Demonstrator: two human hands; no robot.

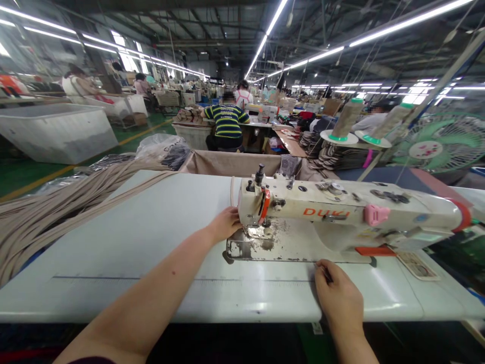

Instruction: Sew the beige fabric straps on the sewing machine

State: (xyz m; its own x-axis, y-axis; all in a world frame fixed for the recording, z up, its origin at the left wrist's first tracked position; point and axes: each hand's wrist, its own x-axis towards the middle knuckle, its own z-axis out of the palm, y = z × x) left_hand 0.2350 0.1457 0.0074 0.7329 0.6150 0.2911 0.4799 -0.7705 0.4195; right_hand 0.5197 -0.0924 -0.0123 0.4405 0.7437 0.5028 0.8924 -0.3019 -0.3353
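My left hand (pixel 226 224) reaches to the needle end of a white sewing machine (pixel 288 202), its fingers drawn together and the fingertips partly hidden by the machine head. A narrow beige strip (pixel 232 191) runs from the table's far edge down to these fingers, which appear closed on it. Close to the front edge of the machine bed, my right hand (pixel 339 290) rests on the white table (pixel 159 227) with curled fingers. A small dark patch shows between its thumb and fingers; I cannot make out what it is.
Long beige strips (pixel 87 197) lie heaped at the left. Behind the table stands a fabric-lined bin (pixel 220 163). Thread cones (pixel 346 119) and a green fan (pixel 435 146) are at the right. Ahead, a person in a striped shirt (pixel 226 121) sits working.
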